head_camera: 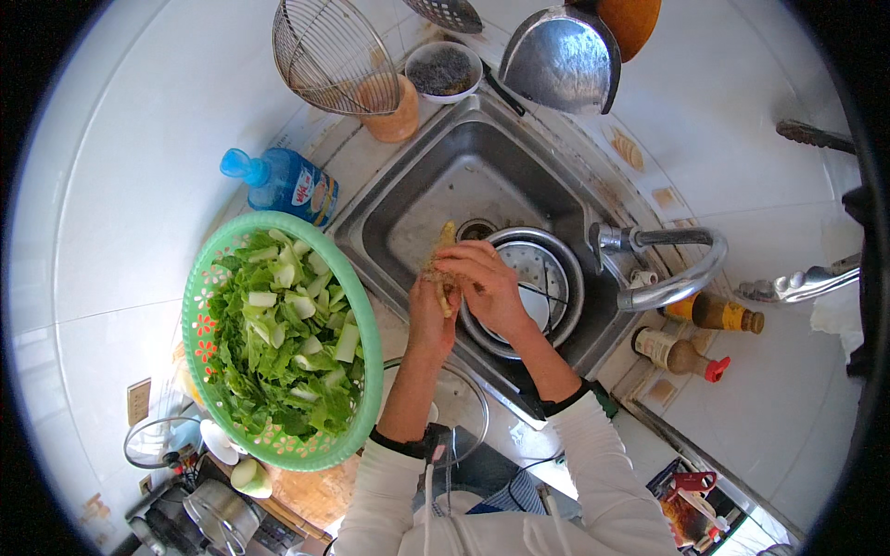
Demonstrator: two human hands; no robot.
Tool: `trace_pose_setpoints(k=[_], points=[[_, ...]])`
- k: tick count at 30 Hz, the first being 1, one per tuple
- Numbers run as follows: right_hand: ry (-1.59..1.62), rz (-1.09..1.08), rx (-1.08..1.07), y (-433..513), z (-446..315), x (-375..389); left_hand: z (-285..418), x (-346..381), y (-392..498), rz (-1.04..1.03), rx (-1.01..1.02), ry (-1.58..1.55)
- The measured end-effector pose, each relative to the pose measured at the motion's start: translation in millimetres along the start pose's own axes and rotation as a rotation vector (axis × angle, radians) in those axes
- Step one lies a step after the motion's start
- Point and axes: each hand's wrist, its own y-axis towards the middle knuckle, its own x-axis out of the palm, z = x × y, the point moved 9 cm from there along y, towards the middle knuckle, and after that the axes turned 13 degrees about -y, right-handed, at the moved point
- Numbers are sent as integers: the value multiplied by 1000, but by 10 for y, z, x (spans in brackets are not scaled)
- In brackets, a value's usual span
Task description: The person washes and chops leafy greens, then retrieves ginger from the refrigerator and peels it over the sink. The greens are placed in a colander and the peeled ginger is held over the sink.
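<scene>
Over the near edge of the stainless steel sink (pixel 445 181), my left hand (pixel 434 313) grips a knobbly yellowish-brown root, possibly ginger (pixel 447 236), which sticks out above and below the fingers. My right hand (pixel 487 278) lies against the root's right side with its fingers bent over it; part of the root is hidden there. Below and right of the right hand, a round metal bowl (pixel 573 271) stands in the sink, holding a perforated metal piece and a white dish. The drain (pixel 477 229) shows just beyond the hands.
A green plastic basket (pixel 373 347) of cut leafy greens stands at left, near a blue pump bottle (pixel 292 184). The curved faucet (pixel 674 271) reaches over the sink's right edge, beside sauce bottles (pixel 671 351). A glass lid (pixel 480 410) lies under my forearms. A wire strainer (pixel 334 55) hangs above.
</scene>
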Motion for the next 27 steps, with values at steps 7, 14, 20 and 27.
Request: trace_pose_setpoints(k=[7, 14, 20, 27], points=[[-491, 77, 59, 391, 349, -120, 74, 171, -124, 72, 59, 38], [-29, -36, -29, 132, 19, -128, 166, 199, -129, 100, 65, 67], [-378, 110, -23, 371, 355, -140, 160, 307, -218, 54, 101, 111], [919, 32, 848, -173, 858, 313, 142, 456, -168, -82, 97, 13]])
